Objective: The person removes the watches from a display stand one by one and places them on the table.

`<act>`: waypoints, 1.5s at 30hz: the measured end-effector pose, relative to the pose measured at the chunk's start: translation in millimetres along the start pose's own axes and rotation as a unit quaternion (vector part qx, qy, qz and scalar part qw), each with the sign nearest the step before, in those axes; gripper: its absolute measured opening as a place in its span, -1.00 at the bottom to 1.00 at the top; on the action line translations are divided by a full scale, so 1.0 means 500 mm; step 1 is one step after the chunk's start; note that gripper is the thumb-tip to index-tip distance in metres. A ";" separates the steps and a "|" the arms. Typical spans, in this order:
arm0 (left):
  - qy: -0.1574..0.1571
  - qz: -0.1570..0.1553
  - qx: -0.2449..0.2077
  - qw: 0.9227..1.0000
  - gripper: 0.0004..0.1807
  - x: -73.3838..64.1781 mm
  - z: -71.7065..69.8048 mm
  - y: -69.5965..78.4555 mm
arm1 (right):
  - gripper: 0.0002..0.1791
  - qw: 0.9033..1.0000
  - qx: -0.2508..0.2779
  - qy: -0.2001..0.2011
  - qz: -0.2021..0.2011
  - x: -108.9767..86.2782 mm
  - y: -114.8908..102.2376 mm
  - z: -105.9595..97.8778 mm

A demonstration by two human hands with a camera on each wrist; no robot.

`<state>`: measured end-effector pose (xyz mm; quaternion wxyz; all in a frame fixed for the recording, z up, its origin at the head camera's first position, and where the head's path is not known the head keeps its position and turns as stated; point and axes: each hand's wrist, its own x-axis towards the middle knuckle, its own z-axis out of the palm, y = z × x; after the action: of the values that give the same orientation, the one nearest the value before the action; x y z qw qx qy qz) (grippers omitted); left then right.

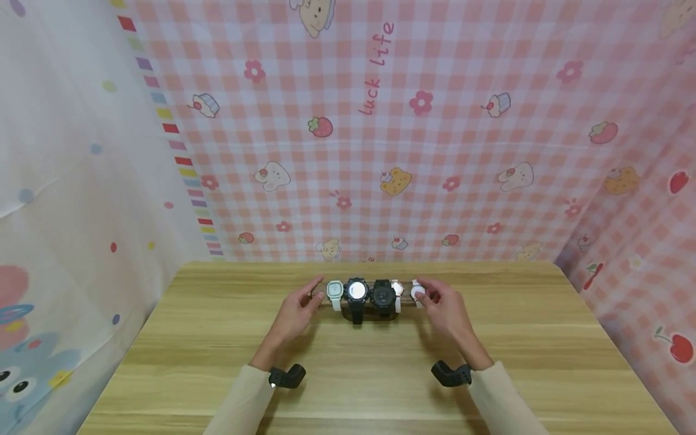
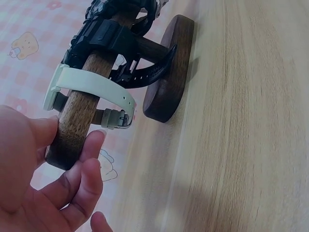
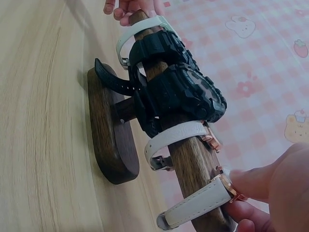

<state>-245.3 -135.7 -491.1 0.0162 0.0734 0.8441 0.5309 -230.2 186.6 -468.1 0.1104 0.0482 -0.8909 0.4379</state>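
Note:
A dark wooden watch stand (image 2: 77, 128) carries several watches along its bar. My left hand (image 1: 295, 313) holds the bar's left end between thumb and fingers, beside a pale mint watch (image 1: 335, 290). At the right end, my right hand (image 1: 448, 309) pinches the rose-gold case of a white-strapped watch (image 3: 200, 207), whose strap lies across the bar. Another white-strapped watch (image 3: 179, 134) sits further in. Two chunky black watches, one with a lit-looking face (image 1: 357, 290) and one all dark (image 1: 383, 295), are around the middle.
The stand's rounded base (image 3: 108, 145) rests on the wood-grain table (image 1: 348, 368), near its back edge. Behind hangs a pink checked cloth (image 1: 348, 151), with a white printed cloth (image 1: 81, 181) on the left. Each wrist wears a black strapped device (image 1: 288, 376).

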 end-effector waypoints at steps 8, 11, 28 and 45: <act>0.004 0.002 -0.006 1.000 -0.52 0.000 0.004 -0.001 | -0.66 1.000 -0.004 0.013 0.008 -0.003 0.012 -0.006; 0.006 0.003 -0.006 1.000 -0.51 0.001 0.004 -0.002 | -0.67 1.000 -0.001 0.021 0.010 -0.004 0.017 -0.010; 0.012 0.001 -0.004 1.000 -0.52 0.000 0.003 -0.003 | -0.68 0.998 0.025 0.028 0.057 -0.017 0.032 -0.038; 0.010 -0.006 -0.012 1.000 -0.51 0.001 0.004 0.001 | -0.73 1.000 0.004 0.017 0.004 -0.082 0.044 -0.059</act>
<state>-245.4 -133.8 -491.4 0.0115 0.0629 0.8384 0.5413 -189.8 223.0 -477.3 0.1234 0.0374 -0.8874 0.4427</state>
